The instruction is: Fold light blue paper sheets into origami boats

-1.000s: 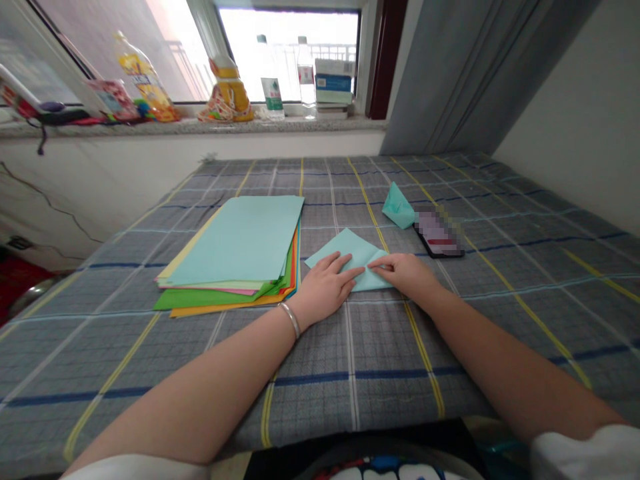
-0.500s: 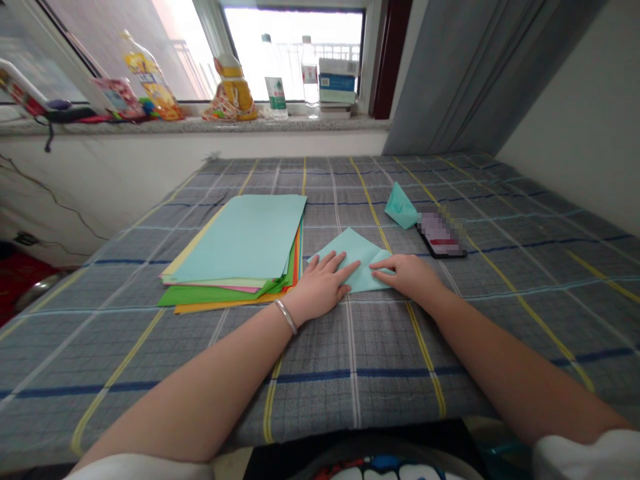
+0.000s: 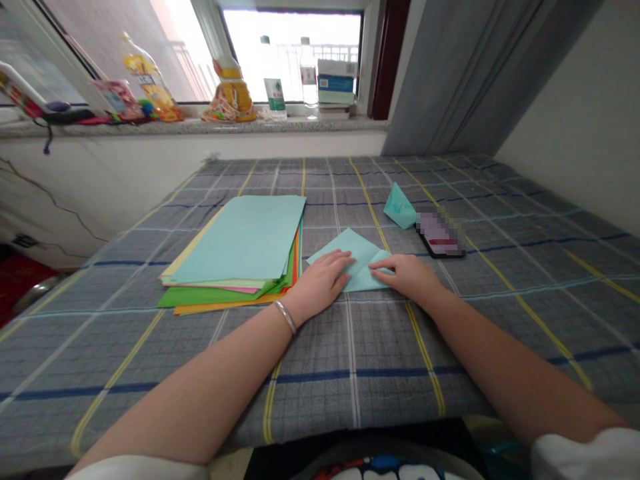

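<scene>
A light blue sheet of paper point(image 3: 353, 241), folded to a point at its far end, lies on the plaid cloth in front of me. My left hand point(image 3: 320, 283), with a silver bangle at the wrist, rests flat on its left part, fingers stretched out and close together. At the right corner, my right hand point(image 3: 407, 275) pinches a folded flap between thumb and fingers. The paper's left near edge is hidden under my left hand.
Left of my hands lies a stack of coloured paper point(image 3: 235, 240), light blue on top. A folded blue paper shape point(image 3: 399, 207) touches or nearly touches a phone point(image 3: 440, 233) at the right. Bottles and boxes point(image 3: 337, 83) line the windowsill point(image 3: 300, 125).
The fingers of my left hand have drawn together and the index finger has pulled back from the paper's middle. My right hand has stayed in place.
</scene>
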Motion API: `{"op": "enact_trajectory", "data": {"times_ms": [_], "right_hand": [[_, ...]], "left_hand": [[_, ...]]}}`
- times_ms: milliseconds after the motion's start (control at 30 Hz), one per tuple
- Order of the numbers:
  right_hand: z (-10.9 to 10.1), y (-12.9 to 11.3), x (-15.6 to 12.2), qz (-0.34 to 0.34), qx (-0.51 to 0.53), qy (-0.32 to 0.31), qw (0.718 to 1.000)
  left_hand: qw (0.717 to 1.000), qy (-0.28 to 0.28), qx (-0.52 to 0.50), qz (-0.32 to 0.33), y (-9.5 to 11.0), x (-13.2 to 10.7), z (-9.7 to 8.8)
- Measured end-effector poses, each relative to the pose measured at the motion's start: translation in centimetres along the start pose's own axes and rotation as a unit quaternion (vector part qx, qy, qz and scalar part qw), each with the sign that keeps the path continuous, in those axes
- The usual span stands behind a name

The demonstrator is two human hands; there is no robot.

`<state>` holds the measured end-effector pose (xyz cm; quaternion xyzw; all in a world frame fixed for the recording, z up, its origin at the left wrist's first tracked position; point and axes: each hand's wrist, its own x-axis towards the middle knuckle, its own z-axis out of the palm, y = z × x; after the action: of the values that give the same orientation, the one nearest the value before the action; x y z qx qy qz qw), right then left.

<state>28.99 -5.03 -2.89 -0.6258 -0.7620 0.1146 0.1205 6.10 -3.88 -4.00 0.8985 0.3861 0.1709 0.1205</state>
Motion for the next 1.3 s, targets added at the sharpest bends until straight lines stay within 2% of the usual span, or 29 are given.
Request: {"op": "enact_trajectory", "data": {"times_ms": [100,233,633,833,1000,1300], "right_hand": [[-0.1,-0.1,0.0,0.012,0.011,0.003,1.0],[-0.3,-0.4,-0.1,0.026,0.012,0.01,1.0],[-0.2,-0.7,-0.1,0.036,0.014,0.029,0.999],[-0.2,-0.7,0.0,0.031,0.005,0.021,0.999],[-0.3,-0.8,-0.1,0.034,-0.001,0.018,0.999],[-0.2,-1.1,-0.4,-0.001,-0.025,0.026,0.999]], "left_hand": [[0.997,-0.037,0.031,0.058,0.4,0.1,0.3],[0.993,-0.064,0.073,0.065,0.6,0.1,0.6],[0.994,-0.032,0.085,0.069,0.5,0.5,0.8],[0.995,-0.02,0.094,0.032,1.1,1.1,1.2],[0.993,-0.03,0.109,0.024,1.1,1.5,1.6],[0.991,-0.043,0.122,0.026,0.8,1.5,1.7]]}}
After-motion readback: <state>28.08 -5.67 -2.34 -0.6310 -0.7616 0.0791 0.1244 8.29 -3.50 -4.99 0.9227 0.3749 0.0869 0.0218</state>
